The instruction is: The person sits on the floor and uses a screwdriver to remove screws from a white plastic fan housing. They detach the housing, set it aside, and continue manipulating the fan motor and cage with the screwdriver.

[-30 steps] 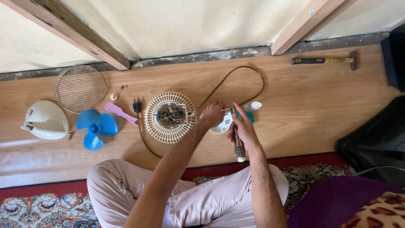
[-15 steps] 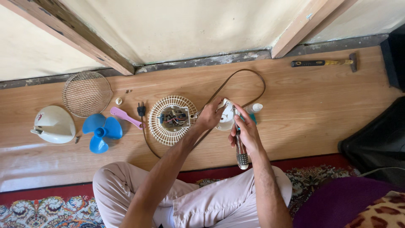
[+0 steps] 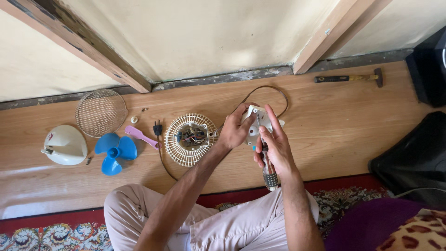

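White plastic fills my left hand (image 3: 234, 132): it is closed around a small fan housing piece (image 3: 255, 122), lifted just above the wooden floor (image 3: 325, 135). My right hand (image 3: 274, 146) is wrapped around a screwdriver (image 3: 265, 158), tip set against that piece. Much looks already apart, I judge: blue fan blade (image 3: 114, 149), wire grille (image 3: 101, 111) and white rear cover (image 3: 65, 145) lie separate (reassembly not begun). Round white guard (image 3: 190, 139) cradles the exposed wiring and motor parts.

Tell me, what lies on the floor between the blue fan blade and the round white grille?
In the head view, a pink tool and a black plug with its cord lie between the blue fan blade and white grille.
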